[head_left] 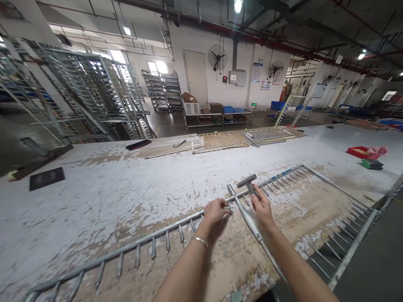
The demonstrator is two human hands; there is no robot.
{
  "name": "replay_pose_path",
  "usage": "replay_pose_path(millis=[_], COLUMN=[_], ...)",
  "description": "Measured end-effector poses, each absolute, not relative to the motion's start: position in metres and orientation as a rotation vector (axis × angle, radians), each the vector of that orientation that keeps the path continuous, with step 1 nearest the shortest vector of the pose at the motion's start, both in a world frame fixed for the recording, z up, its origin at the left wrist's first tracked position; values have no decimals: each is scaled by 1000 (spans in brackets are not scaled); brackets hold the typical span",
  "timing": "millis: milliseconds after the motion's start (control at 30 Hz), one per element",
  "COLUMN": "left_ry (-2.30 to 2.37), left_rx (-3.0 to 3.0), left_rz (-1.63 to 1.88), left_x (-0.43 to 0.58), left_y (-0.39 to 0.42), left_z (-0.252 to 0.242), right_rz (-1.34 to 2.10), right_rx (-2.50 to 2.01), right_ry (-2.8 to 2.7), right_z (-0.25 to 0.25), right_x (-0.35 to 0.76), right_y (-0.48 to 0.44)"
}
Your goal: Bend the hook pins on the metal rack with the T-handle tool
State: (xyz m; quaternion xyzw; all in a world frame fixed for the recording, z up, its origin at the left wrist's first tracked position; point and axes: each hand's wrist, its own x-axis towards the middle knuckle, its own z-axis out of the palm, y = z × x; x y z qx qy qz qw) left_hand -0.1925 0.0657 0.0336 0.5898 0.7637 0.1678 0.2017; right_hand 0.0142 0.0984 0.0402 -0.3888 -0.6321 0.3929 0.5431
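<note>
Gripping the shaft of a grey T-handled tool (247, 181), the right hand (262, 206) is holding it upright over the long rail of a metal rack frame (141, 242), which is lying flat on the worn, white-painted table (126, 188) close to its near edge. The left hand (215, 211), wearing a thin bracelet (200, 241) at the wrist, is curling its fingers shut around one peg (228, 208) on that rail, just beside the tool. A dark phone (138, 144) and a wrench (179, 144) are lying well apart, near the far edge.
</note>
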Motion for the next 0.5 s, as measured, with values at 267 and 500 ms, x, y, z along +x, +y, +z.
replay_pose_path(millis=[267, 500], left_ry=[1846, 1817], left_rx=[2137, 2319], left_rz=[393, 154], left_x=[-199, -178], left_y=[60, 71], left_z=[44, 35], right_rz=[1255, 1356], right_rx=[-944, -949], right_ry=[-1058, -967], right_z=[38, 36], right_x=[37, 35], right_y=[97, 95])
